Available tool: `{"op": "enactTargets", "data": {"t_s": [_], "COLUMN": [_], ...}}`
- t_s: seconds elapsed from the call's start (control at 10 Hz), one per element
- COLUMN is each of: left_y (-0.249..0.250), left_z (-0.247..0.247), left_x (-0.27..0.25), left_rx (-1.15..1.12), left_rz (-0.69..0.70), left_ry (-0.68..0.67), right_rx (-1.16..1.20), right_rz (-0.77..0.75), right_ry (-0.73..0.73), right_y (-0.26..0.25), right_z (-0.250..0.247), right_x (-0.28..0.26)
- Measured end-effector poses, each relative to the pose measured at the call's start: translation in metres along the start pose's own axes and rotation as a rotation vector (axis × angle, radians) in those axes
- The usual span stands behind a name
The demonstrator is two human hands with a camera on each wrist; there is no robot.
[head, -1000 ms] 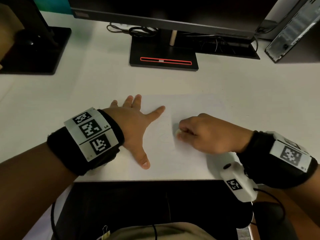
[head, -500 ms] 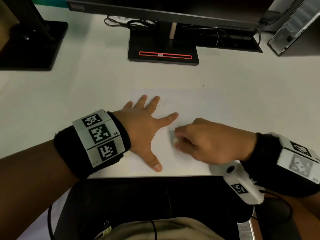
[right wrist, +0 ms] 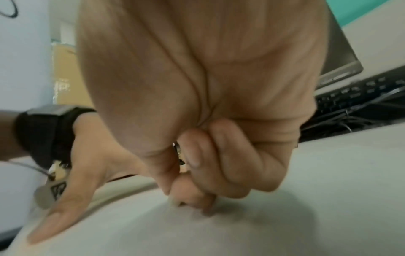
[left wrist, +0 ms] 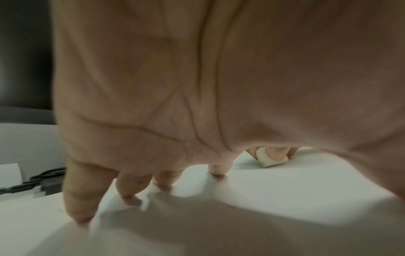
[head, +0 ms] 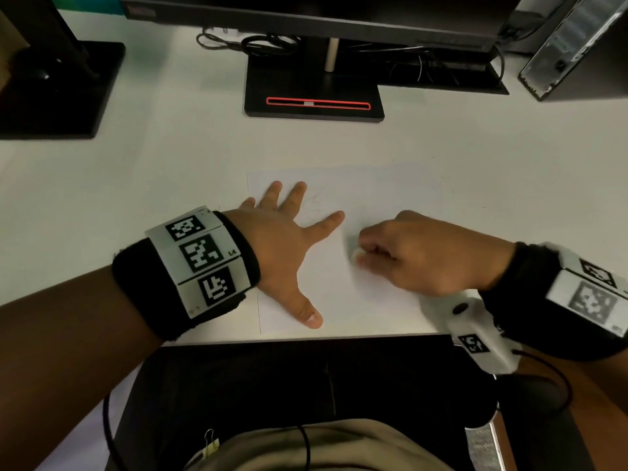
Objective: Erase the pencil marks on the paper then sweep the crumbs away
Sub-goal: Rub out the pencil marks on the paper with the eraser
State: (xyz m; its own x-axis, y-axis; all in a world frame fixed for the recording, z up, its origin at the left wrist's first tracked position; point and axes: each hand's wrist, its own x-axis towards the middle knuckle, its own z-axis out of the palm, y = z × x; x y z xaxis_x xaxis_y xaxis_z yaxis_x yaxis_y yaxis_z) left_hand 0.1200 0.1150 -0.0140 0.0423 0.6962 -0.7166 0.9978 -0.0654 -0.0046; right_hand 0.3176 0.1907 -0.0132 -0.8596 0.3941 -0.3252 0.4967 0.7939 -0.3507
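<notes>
- On the white desk (head: 170,164), a paper (head: 373,198) lay at 6 o'clock, a monitor stand (head: 314,93) at 12.
- Left hand (head: 285,246) pressed the paper, fingers spread.
- Right hand (head: 424,256) pinched an eraser (head: 355,255).

Both forearms are bare. The left wrist (head: 190,270) wears a broad black fabric band topped by a curved white plate (head: 200,258) carrying three black-and-white square markers in a row. The right wrist (head: 543,294) has the same black band with white marker plates — plus a white camera housing (head: 475,331) bearing a small marker and trailing a thin black cable (head: 557,372).
</notes>
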Motion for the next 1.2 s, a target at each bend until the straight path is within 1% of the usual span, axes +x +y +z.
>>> {"op": "enactTargets", "data": {"t_s": [0.1,0.2,0.3,0.4,0.5,0.6,0.7,0.8,0.9,1.0,1.1,1.2], "left_y": [0.001,0.003,0.003,0.004,0.004,0.004,0.004,0.003,0.004,0.004,0.005,0.005], "left_z": [0.000,-0.002,-0.003,-0.003,-0.004,-0.003,-0.003,-0.002,-0.002,-0.002,-0.002,-0.002], "left_x": [0.000,0.000,0.000,0.000,0.001,-0.001,0.000,0.001,0.002,0.002,0.002,0.001], "left_rx": [0.009,0.015,0.009,0.011,0.014,0.007,0.010,0.012,0.008,0.013,0.014,0.016], "left_rz": [-0.005,-0.009,-0.009,-0.019,-0.019,-0.015,-0.016,-0.014,-0.017,-0.021,-0.017,-0.018], "left_ry": [-0.003,-0.009,-0.018,-0.027,-0.023,-0.029,-0.021,-0.014,-0.017,-0.013,-0.010,-0.008], "right_rx": [-0.006,0.018,-0.001,-0.037,-0.007,-0.053,-0.095,0.002,-0.007,-0.071,-0.028,0.007], "right_rz": [-0.089,-0.103,0.016,-0.083,-0.119,-0.003,-0.101,-0.194,-0.074,-0.071,-0.184,-0.116], "right_ry": [-0.007,-0.073,-0.018,-0.032,-0.064,0.033,0.022,-0.076,-0.036,0.010,-0.079,-0.052], "right_y": [-0.014,-0.014,0.003,-0.018,-0.026,-0.007,-0.024,-0.038,-0.023,-0.028,-0.046,-0.033], "right_z": [0.011,0.011,-0.001,0.009,0.011,0.001,0.010,0.017,0.004,0.011,0.023,0.012], "right_x": [-0.007,-0.009,-0.004,-0.007,-0.006,0.004,0.001,-0.003,0.003,0.002,-0.004,0.004]}}
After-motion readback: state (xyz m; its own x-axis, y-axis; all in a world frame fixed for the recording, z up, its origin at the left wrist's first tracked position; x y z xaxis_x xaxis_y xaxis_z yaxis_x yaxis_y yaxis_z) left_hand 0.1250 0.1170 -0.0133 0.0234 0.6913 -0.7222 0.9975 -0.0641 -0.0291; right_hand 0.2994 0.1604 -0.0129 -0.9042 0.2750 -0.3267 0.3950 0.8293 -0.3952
